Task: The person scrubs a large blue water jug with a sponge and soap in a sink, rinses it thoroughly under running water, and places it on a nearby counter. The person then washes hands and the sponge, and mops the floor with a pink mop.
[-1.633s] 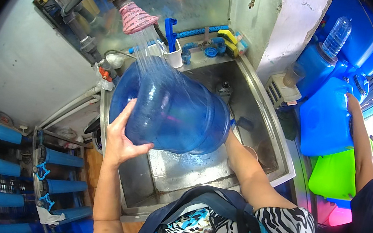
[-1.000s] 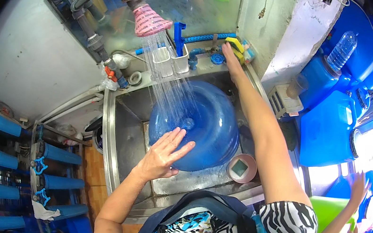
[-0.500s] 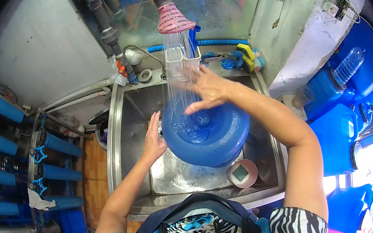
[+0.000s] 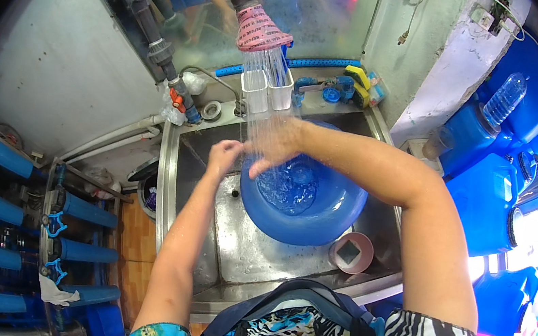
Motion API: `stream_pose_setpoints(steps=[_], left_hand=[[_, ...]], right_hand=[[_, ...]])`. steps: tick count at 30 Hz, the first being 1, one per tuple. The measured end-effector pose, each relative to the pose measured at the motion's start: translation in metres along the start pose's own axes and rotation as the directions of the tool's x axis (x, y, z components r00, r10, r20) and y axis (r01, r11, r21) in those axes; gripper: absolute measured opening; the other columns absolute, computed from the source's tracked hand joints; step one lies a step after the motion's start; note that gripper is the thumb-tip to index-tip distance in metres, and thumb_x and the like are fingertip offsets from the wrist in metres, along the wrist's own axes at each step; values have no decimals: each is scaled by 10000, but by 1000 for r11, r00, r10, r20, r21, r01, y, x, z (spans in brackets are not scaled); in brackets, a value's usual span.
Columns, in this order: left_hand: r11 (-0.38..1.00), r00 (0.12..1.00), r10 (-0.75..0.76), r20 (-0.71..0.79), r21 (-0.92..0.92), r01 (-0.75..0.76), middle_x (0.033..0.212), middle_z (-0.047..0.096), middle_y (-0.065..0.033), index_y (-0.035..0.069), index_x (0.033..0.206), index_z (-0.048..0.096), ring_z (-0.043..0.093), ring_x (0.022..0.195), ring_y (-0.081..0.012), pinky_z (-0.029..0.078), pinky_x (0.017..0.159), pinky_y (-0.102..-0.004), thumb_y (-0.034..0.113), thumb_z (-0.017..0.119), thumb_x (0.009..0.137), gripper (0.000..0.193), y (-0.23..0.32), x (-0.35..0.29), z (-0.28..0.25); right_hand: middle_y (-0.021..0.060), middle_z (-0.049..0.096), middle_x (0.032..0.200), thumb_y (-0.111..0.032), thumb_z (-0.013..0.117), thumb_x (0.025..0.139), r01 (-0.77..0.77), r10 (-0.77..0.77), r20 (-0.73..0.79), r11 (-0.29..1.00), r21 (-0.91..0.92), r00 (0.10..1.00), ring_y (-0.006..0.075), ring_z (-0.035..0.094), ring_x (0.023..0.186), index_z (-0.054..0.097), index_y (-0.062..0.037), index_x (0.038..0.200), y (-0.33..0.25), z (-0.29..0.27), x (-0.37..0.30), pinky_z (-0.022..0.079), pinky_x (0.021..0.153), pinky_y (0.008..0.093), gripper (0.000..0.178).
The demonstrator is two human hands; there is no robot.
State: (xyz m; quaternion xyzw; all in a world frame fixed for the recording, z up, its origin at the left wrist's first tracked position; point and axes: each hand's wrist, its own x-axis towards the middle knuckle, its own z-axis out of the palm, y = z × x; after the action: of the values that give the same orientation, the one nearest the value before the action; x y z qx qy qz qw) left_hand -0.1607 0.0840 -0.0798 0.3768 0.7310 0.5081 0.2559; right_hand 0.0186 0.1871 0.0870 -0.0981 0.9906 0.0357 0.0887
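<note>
A large round blue water jug (image 4: 339, 209) stands in the steel sink (image 4: 256, 262), its recessed round end facing up with water pooling and splashing in it. Above hangs a spout wrapped in pink printed material (image 4: 260, 31), pouring many thin streams. My right hand (image 4: 279, 143) is in the streams over the jug, fingers spread and thumb apart; falling water blurs it. My left hand (image 4: 223, 156) is just left of the streams, near the right hand's fingertips. Its fingers are bent together with nothing seen in them.
A pink round tub (image 4: 357, 261) with a sponge sits in the sink's right corner. White holders (image 4: 256, 90), yellow sponges (image 4: 360, 88) and blue caps line the back ledge. Blue containers (image 4: 481, 198) crowd the right; blue filter tubes (image 4: 85, 250) stand at left.
My left hand has left the jug's side, moved up toward the streams and bent its fingers. My right hand has shifted slightly down and left. The jug appears slightly lower and further right.
</note>
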Motion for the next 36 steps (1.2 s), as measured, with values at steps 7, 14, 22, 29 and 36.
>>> stream_pose_setpoints(steps=[7,14,22,29,36], left_hand=[[835,849,-508,-145,-325,444,908,520,-21,160,960,694,448,897,-222,372,795,-423,603,614,766,490,-11,78,-65],[453,711,-699,-76,-816,359,1263,567,-77,250,1343,436,244,1328,-362,223,1006,-636,741,454,807,727,19,122,-98],[762,840,-436,-324,-630,152,1116,636,-100,42,1093,652,539,1111,-265,358,1003,-485,431,800,678,587,-15,158,-119],[871,671,-134,-729,237,431,1357,418,-290,-91,1213,529,378,1277,-423,318,1053,-502,521,784,671,856,-23,154,-120],[952,939,-308,-155,-49,304,1303,451,-304,-31,1289,462,436,1210,-403,370,975,-538,617,633,773,846,-21,103,-53]], right_hand=[[190,683,931,-664,358,890,-667,663,73,744,52,745,344,665,902,692,-25,887,46,-3,-61,525,763,452,721],[119,597,502,-706,380,861,-802,725,345,555,218,596,289,673,658,643,16,592,7,-26,-159,536,673,402,814],[254,664,961,-815,376,778,-928,950,121,246,280,289,406,639,951,472,77,1305,-64,4,-179,488,846,449,1040],[265,350,1432,-633,537,828,-636,969,-68,207,743,237,395,420,1282,109,-101,1503,-83,48,-168,372,1018,460,960],[265,387,1401,-550,602,828,-440,955,-248,295,848,162,399,446,1254,158,-56,1487,-118,64,-158,373,1025,439,936]])
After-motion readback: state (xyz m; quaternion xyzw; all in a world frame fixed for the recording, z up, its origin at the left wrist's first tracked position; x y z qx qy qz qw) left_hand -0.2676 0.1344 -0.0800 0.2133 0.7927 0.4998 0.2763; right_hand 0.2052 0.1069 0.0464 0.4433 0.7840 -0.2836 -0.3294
